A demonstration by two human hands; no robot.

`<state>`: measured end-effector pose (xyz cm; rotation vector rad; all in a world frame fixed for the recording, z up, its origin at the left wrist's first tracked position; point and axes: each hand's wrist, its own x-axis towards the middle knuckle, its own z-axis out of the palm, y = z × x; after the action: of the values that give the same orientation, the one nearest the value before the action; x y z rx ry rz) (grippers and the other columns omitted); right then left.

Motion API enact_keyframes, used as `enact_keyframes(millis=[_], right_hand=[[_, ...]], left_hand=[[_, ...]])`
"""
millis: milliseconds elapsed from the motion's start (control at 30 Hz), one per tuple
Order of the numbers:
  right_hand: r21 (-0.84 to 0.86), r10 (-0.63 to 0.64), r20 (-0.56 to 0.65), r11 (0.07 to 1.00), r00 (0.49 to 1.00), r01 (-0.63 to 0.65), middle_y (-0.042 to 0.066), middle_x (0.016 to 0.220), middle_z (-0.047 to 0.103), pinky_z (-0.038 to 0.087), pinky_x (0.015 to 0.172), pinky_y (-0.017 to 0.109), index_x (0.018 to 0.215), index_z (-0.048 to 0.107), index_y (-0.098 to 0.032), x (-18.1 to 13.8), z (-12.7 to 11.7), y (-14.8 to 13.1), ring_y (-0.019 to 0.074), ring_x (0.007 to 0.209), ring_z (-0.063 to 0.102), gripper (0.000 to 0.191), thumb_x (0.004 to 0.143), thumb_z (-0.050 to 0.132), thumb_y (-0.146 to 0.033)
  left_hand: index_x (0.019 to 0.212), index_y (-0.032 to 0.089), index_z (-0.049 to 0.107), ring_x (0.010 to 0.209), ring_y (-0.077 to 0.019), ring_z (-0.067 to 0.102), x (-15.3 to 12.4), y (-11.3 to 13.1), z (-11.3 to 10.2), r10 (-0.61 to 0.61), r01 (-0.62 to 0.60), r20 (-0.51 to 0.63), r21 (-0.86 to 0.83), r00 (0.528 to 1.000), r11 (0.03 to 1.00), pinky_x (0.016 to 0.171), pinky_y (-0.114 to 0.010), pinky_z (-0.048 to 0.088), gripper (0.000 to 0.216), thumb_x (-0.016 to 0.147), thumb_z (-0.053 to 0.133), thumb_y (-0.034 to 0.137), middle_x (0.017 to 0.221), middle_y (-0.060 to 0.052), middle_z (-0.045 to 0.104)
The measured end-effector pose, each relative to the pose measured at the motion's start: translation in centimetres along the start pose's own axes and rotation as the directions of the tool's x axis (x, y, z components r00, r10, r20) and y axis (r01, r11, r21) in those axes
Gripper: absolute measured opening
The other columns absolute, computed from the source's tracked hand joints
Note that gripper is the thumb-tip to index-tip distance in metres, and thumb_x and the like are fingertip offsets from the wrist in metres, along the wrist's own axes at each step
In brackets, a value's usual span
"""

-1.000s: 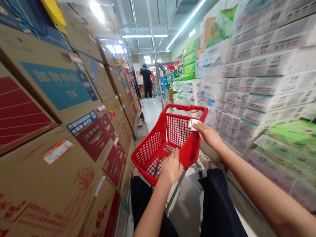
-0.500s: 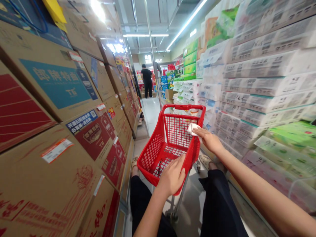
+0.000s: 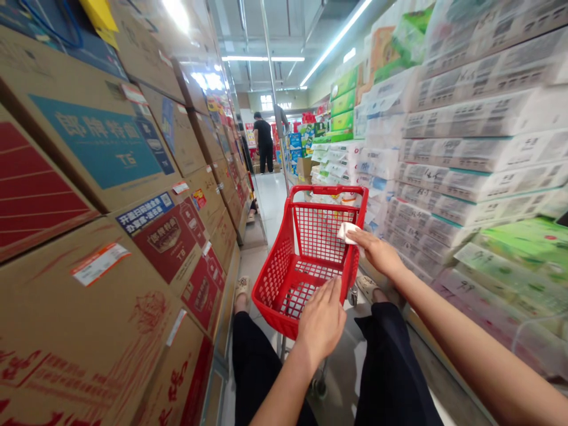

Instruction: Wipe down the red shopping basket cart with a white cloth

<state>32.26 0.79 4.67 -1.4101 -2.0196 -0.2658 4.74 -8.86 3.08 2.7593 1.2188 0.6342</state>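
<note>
A red plastic shopping cart [image 3: 288, 278] stands between my legs, its basket a grid of square holes. My left hand [image 3: 323, 319] is closed over the basket's near right rim, fingers reaching forward and thumb along the outer side. Farther up that side, my right hand [image 3: 377, 253] pinches a folded white cloth [image 3: 348, 232] against the upper right part of the cart, below the handle bar [image 3: 328, 190]. The basket floor shows no goods on it. Part of the cart's right wall is hidden behind my left hand.
Stacked cardboard cartons [image 3: 97, 319] wall in the left side. On the right rise piles of plastic-wrapped tissue packs [image 3: 461, 148]. A metal pole [image 3: 273, 77] stands ahead, and a person in black [image 3: 264, 142] is farther down the aisle.
The cart has turned slightly, its near end shifting right and a little away. My left hand has moved right with the rim. My right hand and the cloth have barely moved.
</note>
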Motion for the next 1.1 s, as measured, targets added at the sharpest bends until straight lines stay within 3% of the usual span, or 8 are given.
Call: enact_keyframes(millis=[100,333,467,633,767,900,1000,1100], right_hand=[[0.01,-0.004,-0.014,1.0,1.0,0.004,0.005,0.151,0.058,0.044,0.12,0.05,0.147,0.058,-0.029,-0.4,0.7,-0.6,0.024,0.145,0.049,0.064,0.09,0.046,-0.001],[0.125,-0.143,0.069,0.983,0.987,0.134,0.0,0.158,0.05,0.041,0.123,0.048,0.16,0.037,-0.034,-7.4,-0.1,-6.7,0.0228,0.149,0.042,0.078,0.089,0.047,-0.004],[0.108,-0.127,0.08,0.987,0.989,0.118,-0.002,0.158,0.051,0.042,0.122,0.045,0.158,0.042,-0.035,-5.9,-0.8,-4.9,0.0208,0.149,0.043,0.076,0.089,0.045,-0.003],[0.076,-0.004,-0.055,0.997,0.999,0.008,0.002,0.157,0.052,0.04,0.123,0.05,0.154,0.049,-0.03,-2.8,0.5,-1.6,0.0224,0.149,0.042,0.075,0.086,0.042,0.0],[0.127,-0.002,-0.086,0.992,0.996,0.013,0.001,0.157,0.051,0.042,0.121,0.053,0.157,0.044,-0.034,-5.7,1.4,-4.2,0.0241,0.15,0.041,0.078,0.086,0.044,-0.002],[0.178,-0.056,-0.041,0.982,0.998,0.062,0.003,0.158,0.05,0.043,0.121,0.053,0.161,0.036,-0.034,-9.5,0.5,-7.5,0.0256,0.15,0.041,0.074,0.092,0.046,-0.008],[0.169,-0.087,0.02,0.982,0.996,0.083,0.002,0.157,0.052,0.043,0.121,0.049,0.16,0.038,-0.034,-9.2,-0.5,-7.2,0.0241,0.149,0.043,0.07,0.095,0.046,-0.01],[0.12,-0.054,0.049,0.992,0.997,0.048,0.001,0.156,0.053,0.043,0.121,0.047,0.156,0.046,-0.033,-6.6,-0.7,-4.9,0.022,0.148,0.045,0.063,0.097,0.045,-0.01]], left_hand=[[0.162,0.015,0.031,0.153,-0.0197,0.037,0.1,0.2,0.4,0.006,-0.005,-0.034,0.007,0.999,1.0,0.127,-0.039,0.034,0.062,0.101,0.038,0.021,0.166,-0.006,0.036],[0.163,0.016,0.028,0.156,-0.0199,0.032,0.1,0.3,0.2,0.068,-0.067,0.018,-0.033,0.998,0.997,0.13,-0.041,0.027,0.069,0.096,0.042,0.02,0.169,-0.004,0.029],[0.163,0.014,0.028,0.157,-0.0185,0.028,-0.3,0.9,0.2,0.085,-0.084,0.012,-0.026,0.996,0.996,0.131,-0.038,0.025,0.07,0.095,0.043,0.019,0.17,-0.004,0.025],[0.164,0.013,0.026,0.157,-0.0188,0.027,-0.7,2.3,0.8,0.086,-0.086,-0.021,0.008,0.996,0.996,0.131,-0.036,0.026,0.07,0.096,0.043,0.022,0.171,-0.004,0.023],[0.164,0.013,0.024,0.157,-0.0205,0.027,-0.6,2.8,1.0,0.074,-0.071,-0.054,0.045,0.996,0.996,0.131,-0.039,0.026,0.071,0.096,0.043,0.021,0.171,-0.005,0.024],[0.166,0.014,0.017,0.16,-0.0199,0.016,-0.2,3.2,0.6,0.111,-0.104,-0.079,0.09,0.991,0.99,0.132,-0.041,0.019,0.074,0.096,0.041,0.02,0.173,-0.003,0.015],[0.166,0.015,0.014,0.161,-0.0193,0.01,0.1,3.7,0.2,0.138,-0.128,-0.086,0.113,0.987,0.985,0.133,-0.041,0.015,0.073,0.099,0.041,0.023,0.174,-0.002,0.009],[0.166,0.014,0.014,0.161,-0.0193,0.01,0.0,4.1,0.1,0.187,-0.176,-0.08,0.129,0.979,0.976,0.133,-0.039,0.015,0.069,0.104,0.039,0.029,0.173,-0.004,0.01]])
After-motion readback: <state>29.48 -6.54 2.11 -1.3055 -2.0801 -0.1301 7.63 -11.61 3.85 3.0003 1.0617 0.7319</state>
